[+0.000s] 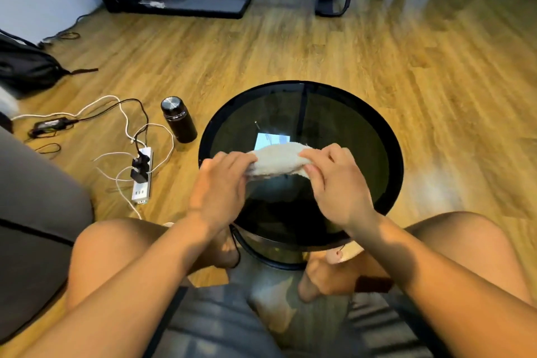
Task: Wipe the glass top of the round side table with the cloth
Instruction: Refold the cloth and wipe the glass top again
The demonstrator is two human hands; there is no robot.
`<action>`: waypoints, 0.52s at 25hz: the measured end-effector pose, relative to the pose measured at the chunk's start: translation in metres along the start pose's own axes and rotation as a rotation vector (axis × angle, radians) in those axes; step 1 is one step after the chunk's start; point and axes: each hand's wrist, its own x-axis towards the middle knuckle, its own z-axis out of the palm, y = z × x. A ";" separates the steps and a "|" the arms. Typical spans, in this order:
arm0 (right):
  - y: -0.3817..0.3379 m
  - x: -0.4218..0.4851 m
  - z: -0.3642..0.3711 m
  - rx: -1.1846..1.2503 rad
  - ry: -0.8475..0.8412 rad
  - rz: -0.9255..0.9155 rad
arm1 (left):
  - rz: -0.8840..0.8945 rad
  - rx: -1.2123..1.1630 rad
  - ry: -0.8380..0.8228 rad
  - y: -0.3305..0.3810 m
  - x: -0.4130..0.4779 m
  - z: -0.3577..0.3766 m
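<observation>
A round side table (300,87) with a dark glass top (334,125) and a black rim is seen from above, standing on a wooden floor (319,46) between the knees of a seated person. A pale, fluffy cloth (277,160) is held bunched over the middle of the glass; whether it touches the surface cannot be told. Its left end is gripped by the left hand (220,183), fingers curled round it, and its right end is pinched by the right hand (337,180), thumb and fingers closed on the fabric. A bright rectangle is reflected in the glass just behind the cloth. On the floor left of the table a black flask (178,119) stands upright, and beyond it a white power strip (142,174) lies among tangled cables.
</observation>
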 end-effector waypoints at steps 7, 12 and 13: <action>0.026 -0.031 0.068 -0.082 -0.237 -0.125 | 0.193 0.331 -0.497 -0.043 -0.017 0.039; 0.026 0.064 0.110 -0.122 -0.225 -0.095 | -0.032 0.294 -0.372 -0.093 0.054 0.051; 0.030 0.087 0.118 -0.115 -0.233 -0.088 | -0.056 0.273 -0.351 -0.103 0.070 0.057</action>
